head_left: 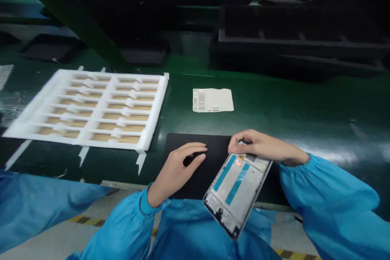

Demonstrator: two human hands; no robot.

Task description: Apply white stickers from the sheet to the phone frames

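My right hand [265, 147] grips the top end of a phone frame [236, 191], a grey panel with blue strips, which tilts down toward me over the bench edge. My left hand [178, 166] rests on a black mat [198, 146], its fingers curled round a small dark object that I cannot make out. Both arms wear blue sleeves.
A white foam tray [88, 107] with several slots lies on the green bench at the left. A white label sheet [212, 100] with barcodes lies beyond the mat. Black trays [298, 40] are stacked at the back right. Yellow-black floor tape [88, 221] shows below the bench.
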